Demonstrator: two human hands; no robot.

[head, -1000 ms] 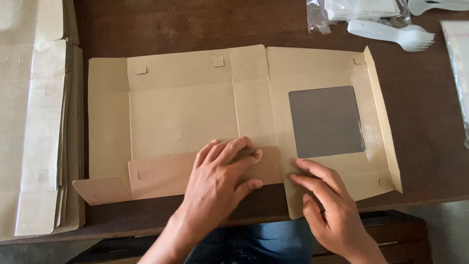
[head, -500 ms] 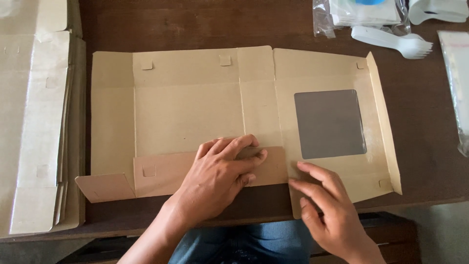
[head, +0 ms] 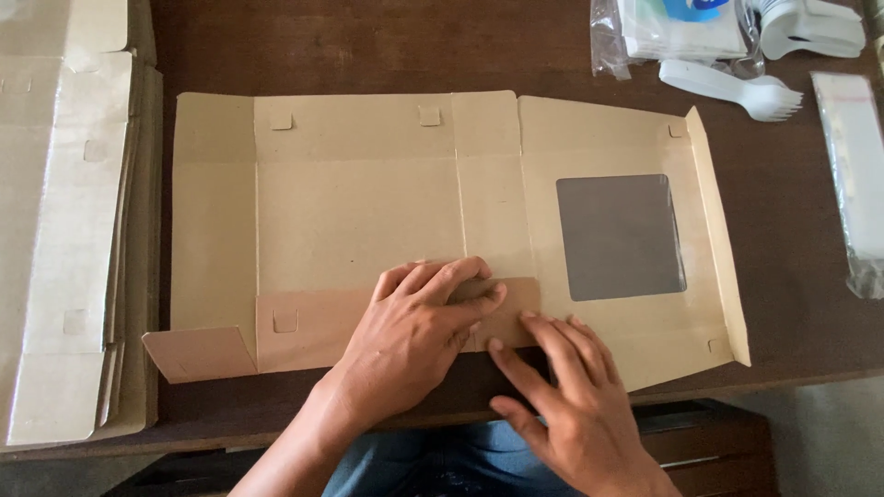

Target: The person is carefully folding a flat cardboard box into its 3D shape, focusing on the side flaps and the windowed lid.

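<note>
A flat, unfolded cardboard box (head: pixel 359 212) lies across the middle of the frame on a dark wooden table (head: pixel 368 46), its tan inner side up. Its right-hand panel has a square grey window (head: pixel 619 236), and a narrow side strip at the far right stands tilted up off the table. Along the lower edge of the box a long flap (head: pixel 313 317) is folded up and over onto the main panel, showing its slightly pinker outer face; a smaller end flap (head: pixel 198 354) at the lower left sticks out toward the table edge. The left hand (head: pixel 419 336) lies flat on the folded flap just below the centre of the frame, fingers together and stretched out to the right, pressing the flap down. The right hand (head: pixel 566 396), in the lower right of the centre, rests palm down with its fingers slightly spread, the fingertips touching the right end of the same flap and the box panel beside it. Neither hand pinches anything. At the left edge of the frame a stack of flat boxes (head: pixel 64 230) lies beside the open one. In the upper right are a white plastic fork (head: pixel 737 87), a clear plastic bag (head: pixel 677 32) holding white things, and, down the right edge, a clear sleeve (head: pixel 856 175).
</note>
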